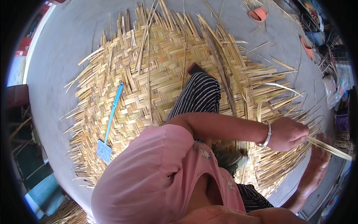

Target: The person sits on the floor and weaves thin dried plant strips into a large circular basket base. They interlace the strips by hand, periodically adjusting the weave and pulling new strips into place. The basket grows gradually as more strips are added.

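A large woven mat of pale split strips, in a herringbone weave with loose ends around its rim, lies on the grey floor beneath me. My left hand, with a silver bangle at the wrist, reaches across to the mat's right edge. Its fingers are closed around a few pale strips that stick out to the right. Just below and behind these strips is my right hand, slightly blurred, its fingers stretched upward. Whether it touches the strips I cannot tell.
A blue fly swatter lies on the mat's left side. By my striped knee is a dark object with a reddish end. One orange sandal lies at the back right, another nearer. Clutter with plastic bags lines the right side.
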The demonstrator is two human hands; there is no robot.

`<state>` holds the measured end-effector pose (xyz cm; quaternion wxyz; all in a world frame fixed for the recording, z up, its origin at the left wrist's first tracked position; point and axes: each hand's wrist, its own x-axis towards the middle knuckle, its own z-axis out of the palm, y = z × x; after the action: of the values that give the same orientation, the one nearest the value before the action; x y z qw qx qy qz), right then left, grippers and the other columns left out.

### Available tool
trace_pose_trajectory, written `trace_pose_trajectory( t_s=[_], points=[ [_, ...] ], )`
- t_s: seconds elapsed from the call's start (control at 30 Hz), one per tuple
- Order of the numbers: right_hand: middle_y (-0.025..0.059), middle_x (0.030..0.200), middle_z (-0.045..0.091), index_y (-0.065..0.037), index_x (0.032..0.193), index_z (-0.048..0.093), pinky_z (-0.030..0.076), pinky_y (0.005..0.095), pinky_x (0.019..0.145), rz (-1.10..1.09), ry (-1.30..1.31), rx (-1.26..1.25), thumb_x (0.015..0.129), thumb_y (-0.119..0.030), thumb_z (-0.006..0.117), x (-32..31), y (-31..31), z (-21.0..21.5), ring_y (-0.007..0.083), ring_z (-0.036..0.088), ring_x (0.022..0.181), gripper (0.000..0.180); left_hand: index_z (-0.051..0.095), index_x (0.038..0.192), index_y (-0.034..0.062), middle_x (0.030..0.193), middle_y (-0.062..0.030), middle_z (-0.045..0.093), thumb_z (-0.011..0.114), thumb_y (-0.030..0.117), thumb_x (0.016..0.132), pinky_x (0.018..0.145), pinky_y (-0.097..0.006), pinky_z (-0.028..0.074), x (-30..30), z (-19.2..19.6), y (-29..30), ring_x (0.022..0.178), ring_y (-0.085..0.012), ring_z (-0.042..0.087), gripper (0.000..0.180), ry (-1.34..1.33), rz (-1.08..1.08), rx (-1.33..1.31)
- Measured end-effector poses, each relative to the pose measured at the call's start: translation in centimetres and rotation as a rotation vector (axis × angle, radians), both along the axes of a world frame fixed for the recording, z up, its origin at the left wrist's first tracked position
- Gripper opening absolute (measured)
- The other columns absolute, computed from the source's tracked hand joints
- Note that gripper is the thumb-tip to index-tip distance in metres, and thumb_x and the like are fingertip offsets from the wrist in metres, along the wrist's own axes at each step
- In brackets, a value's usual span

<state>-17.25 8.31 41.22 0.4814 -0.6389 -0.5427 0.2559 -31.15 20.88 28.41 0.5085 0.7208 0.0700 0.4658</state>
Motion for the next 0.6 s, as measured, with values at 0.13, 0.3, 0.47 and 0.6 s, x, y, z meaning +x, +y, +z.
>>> trace_pose_trajectory(
  t_s=[0.13, 0.3, 0.47, 0.6],
  points=[
    [0.0242, 0.139, 0.055, 0.002, 0.139, 0.049, 0.034, 0.0541, 0.121, 0.003, 0.354, 0.139, 0.112, -0.045, 0.034, 0.1, -2.0, 1.3, 0.0356, 0.049, 0.138, 0.057, 0.058, 0.092, 0.0037, 0.081, -0.015, 0.063, 0.058, 0.015, 0.096, 0.067, -0.05, 0.051, 0.3, 2.4, -2.5, 0.078, -0.0392, 0.065, 0.012, -0.013, 0.04, -0.076],
    [0.0182, 0.112, 0.067, 0.0, 0.115, 0.058, 0.038, 0.049, 0.118, -0.096, 0.236, 0.123, 0.113, -0.039, 0.036, -2.8, -4.0, 2.1, 0.0287, 0.064, 0.115, 0.044, 0.06, 0.092, 0.0018, 0.089, -0.019, 0.066, 0.06, 0.012, 0.092, 0.072, -0.05, 0.052, 1.6, 4.8, -4.3, 0.082, -0.0403, 0.066, 0.011, 0.089, 0.028, -0.135],
    [0.0008, 0.071, 0.049, -0.005, 0.1, 0.053, 0.05, 0.0301, 0.065, 0.187, 0.388, 0.166, 0.112, -0.037, 0.04, -6.3, -5.7, 5.3, 0.0087, 0.053, 0.06, 0.037, 0.062, 0.093, 0.0008, 0.09, -0.0226, 0.066, 0.057, 0.015, 0.094, 0.076, -0.052, 0.05, 7.8, -0.3, -1.3, 0.084, -0.0413, 0.064, 0.015, 0.072, 0.221, -0.27],
    [0.0015, 0.059, 0.051, -0.003, 0.1, 0.057, 0.048, 0.0309, 0.059, -0.282, -0.001, 0.056, 0.113, -0.036, 0.039, -4.3, -7.5, 1.7, 0.0127, 0.056, 0.052, 0.039, 0.056, 0.096, 0.0002, 0.092, -0.0231, 0.065, 0.058, 0.027, 0.098, 0.08, -0.051, 0.047, 1.8, 1.2, 6.5, 0.085, -0.0384, 0.062, 0.027, -0.086, 0.14, -0.402]
  ],
)
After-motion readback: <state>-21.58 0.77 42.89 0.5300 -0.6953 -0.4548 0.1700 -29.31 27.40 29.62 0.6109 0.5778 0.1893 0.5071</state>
